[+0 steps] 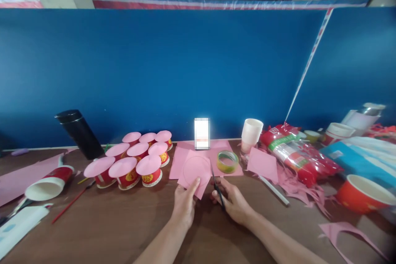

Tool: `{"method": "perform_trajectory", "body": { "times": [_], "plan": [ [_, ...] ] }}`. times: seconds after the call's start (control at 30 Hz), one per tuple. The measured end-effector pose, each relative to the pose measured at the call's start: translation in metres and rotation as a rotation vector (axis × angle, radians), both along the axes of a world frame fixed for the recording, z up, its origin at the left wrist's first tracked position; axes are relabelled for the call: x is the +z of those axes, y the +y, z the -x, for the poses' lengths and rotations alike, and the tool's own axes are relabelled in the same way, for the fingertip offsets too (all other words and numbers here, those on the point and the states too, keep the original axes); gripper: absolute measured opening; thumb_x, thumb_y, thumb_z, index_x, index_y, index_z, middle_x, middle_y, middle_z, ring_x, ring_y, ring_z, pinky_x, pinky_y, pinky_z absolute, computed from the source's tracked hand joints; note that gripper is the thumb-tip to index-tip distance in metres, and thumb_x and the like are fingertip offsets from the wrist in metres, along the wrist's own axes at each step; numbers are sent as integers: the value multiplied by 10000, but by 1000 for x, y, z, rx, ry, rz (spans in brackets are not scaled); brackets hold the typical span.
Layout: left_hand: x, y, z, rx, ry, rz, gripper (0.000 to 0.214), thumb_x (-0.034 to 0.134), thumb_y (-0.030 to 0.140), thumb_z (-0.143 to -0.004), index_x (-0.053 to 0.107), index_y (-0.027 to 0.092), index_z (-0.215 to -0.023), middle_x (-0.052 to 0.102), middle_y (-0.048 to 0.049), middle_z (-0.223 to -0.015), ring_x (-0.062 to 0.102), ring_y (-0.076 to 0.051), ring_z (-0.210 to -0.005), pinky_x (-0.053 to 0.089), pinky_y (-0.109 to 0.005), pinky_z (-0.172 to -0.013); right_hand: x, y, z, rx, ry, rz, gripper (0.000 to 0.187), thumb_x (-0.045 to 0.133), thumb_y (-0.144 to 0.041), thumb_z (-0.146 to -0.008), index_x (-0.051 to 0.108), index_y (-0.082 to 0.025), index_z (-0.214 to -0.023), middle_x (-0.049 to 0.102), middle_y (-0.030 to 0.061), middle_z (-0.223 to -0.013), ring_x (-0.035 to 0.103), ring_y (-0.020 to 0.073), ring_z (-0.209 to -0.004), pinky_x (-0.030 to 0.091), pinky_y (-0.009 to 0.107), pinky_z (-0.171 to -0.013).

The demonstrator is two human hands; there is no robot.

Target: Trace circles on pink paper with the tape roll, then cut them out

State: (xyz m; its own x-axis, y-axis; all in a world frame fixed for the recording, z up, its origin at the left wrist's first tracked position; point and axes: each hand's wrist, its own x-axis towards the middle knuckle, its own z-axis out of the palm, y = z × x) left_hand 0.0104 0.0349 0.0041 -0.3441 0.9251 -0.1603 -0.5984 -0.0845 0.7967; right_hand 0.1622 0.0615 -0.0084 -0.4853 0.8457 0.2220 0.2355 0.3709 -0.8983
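Note:
My left hand (186, 205) pinches the lower part of a pink paper square (195, 171), its thumb lying on top. A circle is drawn on that sheet. In my right hand (232, 201) is a pair of dark scissors (218, 189), fingers wrapped round the handles. Their blades point up and away, beside the sheet's right edge; whether they touch it I cannot tell. Behind the sheet lies larger pink paper (177, 159) with a roll of tape (227, 161) on it. Left of my hands, several red paper cups (128, 179) stand upside down, topped with pink discs (122, 167).
On the left are a black flask (79, 134), a tipped red cup (58, 175) and a red pen-like stick (72, 202). White cups (251, 131), a red plastic package (291, 152), pink scraps (305, 192) and an orange cup (365, 194) occupy the right. A blue partition (185, 66) rises behind.

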Motion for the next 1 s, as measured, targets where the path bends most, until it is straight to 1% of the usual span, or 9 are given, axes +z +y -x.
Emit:
{"method": "perform_trajectory", "body": {
  "times": [0.17, 0.4, 0.6, 0.8, 1.0],
  "plan": [
    [-1, 0, -1, 6, 16, 11, 459, 760, 232, -607, 595, 115, -1019, 701, -109, -899, 664, -226, -812, 526, -316, -744, 3, -1, 0, -1, -13, -7, 288, 511, -369, -831, 529, -188, -1054, 617, 16, -696, 580, 158, -608, 455, 255, -581],
    [-4, 2, -2, 47, 20, -34, 460, 767, 228, -587, 608, 97, -998, 702, -111, -883, 661, -230, -822, 516, -317, -752, 1, 0, 0, 11, -10, 17, 292, 499, -359, -839, 512, -191, -1077, 632, 22, -728, 595, 162, -618, 459, 259, -587],
    [-4, 2, -1, 31, 30, -14, 463, 767, 231, -588, 611, 91, -1000, 704, -109, -865, 662, -222, -804, 514, -315, -746, 2, 0, -1, 64, 14, 50, 299, 477, -361, -855, 483, -185, -1097, 636, 31, -781, 610, 165, -663, 467, 255, -602],
    [-1, 0, -3, 31, 11, -13, 467, 770, 229, -580, 616, 96, -1001, 707, -107, -862, 664, -219, -794, 512, -303, -744, 3, 0, 0, 47, -2, 14, 289, 458, -364, -868, 486, -176, -1085, 630, 27, -748, 605, 162, -653, 460, 261, -612],
    [-3, 1, -2, 15, 24, -14, 470, 770, 244, -582, 618, 102, -1004, 706, -102, -844, 663, -210, -751, 511, -310, -715, 6, -1, -1, 67, -11, 19, 320, 458, -369, -868, 482, -173, -1119, 636, 31, -761, 604, 160, -647, 456, 255, -598]
  ]
}}
